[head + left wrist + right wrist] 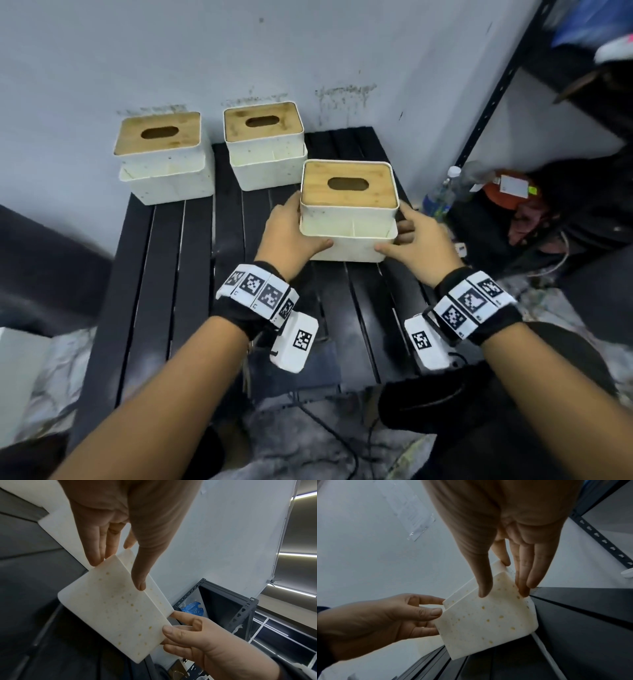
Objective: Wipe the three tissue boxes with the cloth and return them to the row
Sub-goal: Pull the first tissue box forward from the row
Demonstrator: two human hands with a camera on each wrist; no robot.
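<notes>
Clearly, we had two tissue boxes standing against the wall: the left box (161, 156) in the upper left of the head view and the middle box (265, 144) just beside it. Right of these, nearer to us, the third box (349, 209) was between our hands on the black slatted bench (191, 274). Our left hand (291, 233) held its left side, thumb on the front wall and fingers (96, 545) round the far edge. Our right hand (416, 240) gripped the right side in the same manner. We judge that we took both sides so the box stayed level while we put it back to the row. No cloth was visible. At the right of the frame a black metal rack (493, 113), a plastic bottle (442, 195) and some clutter stood close; they could hinder the right elbow.
</notes>
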